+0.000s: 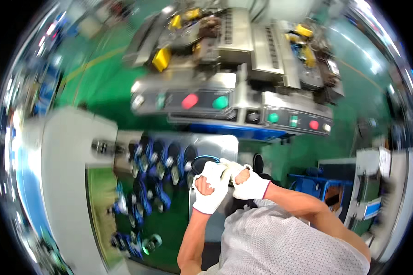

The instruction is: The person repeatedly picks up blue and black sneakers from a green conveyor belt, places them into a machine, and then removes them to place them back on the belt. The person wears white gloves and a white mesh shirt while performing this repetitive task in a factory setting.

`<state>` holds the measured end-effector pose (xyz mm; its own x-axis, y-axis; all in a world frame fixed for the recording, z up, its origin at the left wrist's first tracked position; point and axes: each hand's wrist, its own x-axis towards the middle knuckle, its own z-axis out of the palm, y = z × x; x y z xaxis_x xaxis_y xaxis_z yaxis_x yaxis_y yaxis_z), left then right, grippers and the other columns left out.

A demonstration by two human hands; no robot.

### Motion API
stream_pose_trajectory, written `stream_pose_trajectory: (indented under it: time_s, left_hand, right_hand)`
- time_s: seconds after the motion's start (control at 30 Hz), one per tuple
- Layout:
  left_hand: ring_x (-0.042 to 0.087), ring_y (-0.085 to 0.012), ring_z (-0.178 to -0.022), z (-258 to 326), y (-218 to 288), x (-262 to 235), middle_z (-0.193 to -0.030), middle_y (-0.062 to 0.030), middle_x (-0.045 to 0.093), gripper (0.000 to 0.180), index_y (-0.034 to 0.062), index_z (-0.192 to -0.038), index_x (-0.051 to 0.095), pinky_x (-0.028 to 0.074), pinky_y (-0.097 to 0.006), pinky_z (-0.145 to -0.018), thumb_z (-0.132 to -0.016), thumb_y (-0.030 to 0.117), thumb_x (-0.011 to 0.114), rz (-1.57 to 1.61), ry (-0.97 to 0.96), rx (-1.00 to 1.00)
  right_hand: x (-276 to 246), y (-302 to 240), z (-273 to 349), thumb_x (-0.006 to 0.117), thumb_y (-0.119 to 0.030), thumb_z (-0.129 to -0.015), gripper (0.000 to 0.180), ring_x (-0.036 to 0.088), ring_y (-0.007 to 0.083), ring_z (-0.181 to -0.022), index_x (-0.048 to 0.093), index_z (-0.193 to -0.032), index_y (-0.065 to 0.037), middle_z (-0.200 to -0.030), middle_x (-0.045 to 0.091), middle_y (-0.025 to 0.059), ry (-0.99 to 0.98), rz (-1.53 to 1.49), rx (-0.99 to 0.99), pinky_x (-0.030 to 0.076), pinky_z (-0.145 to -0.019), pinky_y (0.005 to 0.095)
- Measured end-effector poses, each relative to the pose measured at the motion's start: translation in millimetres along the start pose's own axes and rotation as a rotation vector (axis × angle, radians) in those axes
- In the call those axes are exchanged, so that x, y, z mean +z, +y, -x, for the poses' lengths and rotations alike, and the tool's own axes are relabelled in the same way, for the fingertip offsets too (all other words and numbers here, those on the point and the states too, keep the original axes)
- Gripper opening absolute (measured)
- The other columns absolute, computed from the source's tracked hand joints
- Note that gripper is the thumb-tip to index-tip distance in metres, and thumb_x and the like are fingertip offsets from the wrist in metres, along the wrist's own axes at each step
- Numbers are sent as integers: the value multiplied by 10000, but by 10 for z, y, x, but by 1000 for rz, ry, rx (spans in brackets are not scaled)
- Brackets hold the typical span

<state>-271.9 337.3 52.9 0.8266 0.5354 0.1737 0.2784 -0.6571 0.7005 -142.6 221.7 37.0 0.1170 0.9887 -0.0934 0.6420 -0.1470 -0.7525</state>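
My left hand (209, 187), in a white glove with bare fingertips, is closed at the front edge of the metal table. Just beyond its fingers shows a dark rounded part with a blue rim (203, 163), which it seems to grip. My right hand (248, 181), gloved the same way, meets the left with its fingers curled inward; whatever lies between them is hidden. To the left of my hands, several black-and-blue parts (158, 158) with silvery pieces stand in a row, blurred.
Ahead stands a machine with two control panels (183, 98) bearing red and green buttons. More black-and-blue parts (140, 199) lie at the left beside a pale grey cabinet (71, 156). A blue bin (307, 185) stands at the right. Part of the metal table (227, 144) shows beyond my hands.
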Motion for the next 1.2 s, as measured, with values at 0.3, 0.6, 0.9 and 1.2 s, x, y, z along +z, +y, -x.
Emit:
stream_pose_trajectory:
  time_s: [0.3, 0.6, 0.9, 1.2]
  left_hand:
    - [619, -272, -1217, -2458, 1833, 911, -1363, -179, 569, 563, -20, -1432, 500, 513, -382, -1052, -909, -4, 707, 234, 67, 505]
    - [582, -436, -1283, -4748, 2487, 3417, -1389, -284, 583, 805, -48, -1449, 445, 444, -444, -1109, -887, 458, 722, 109, -209, -68]
    - [751, -258, -810, -5760, 1947, 3985, -898, -144, 758, 282, -60, -1022, 723, 600, -367, -728, -820, 129, 776, 390, -319, -253]
    - [652, -166, -1027, -4121, 2057, 1841, -1155, -95, 718, 557, -4, -1339, 646, 531, -330, -932, -861, 235, 801, 167, -334, -81]
  right_hand:
    - [-2013, 900, 1804, 808, -271, -862, 524, 666, 150, -978, 644, -1233, 60, -1116, 709, 83, 837, -1114, 513, 559, -848, 326]
    - [-2016, 1494, 2679, 747, -191, -823, 472, 663, 138, -863, 640, -1208, 60, -1045, 709, 56, 1450, -1389, 381, 560, -774, 325]
    - [-2023, 1677, 2817, 787, -195, -773, 260, 505, 79, -690, 599, -765, -16, -774, 573, -25, 1543, -1276, 700, 456, -607, 295]
    - [-3723, 2040, 1749, 812, -217, -868, 460, 675, 155, -996, 637, -1187, 64, -1144, 711, 111, 1259, -957, 698, 562, -900, 328]
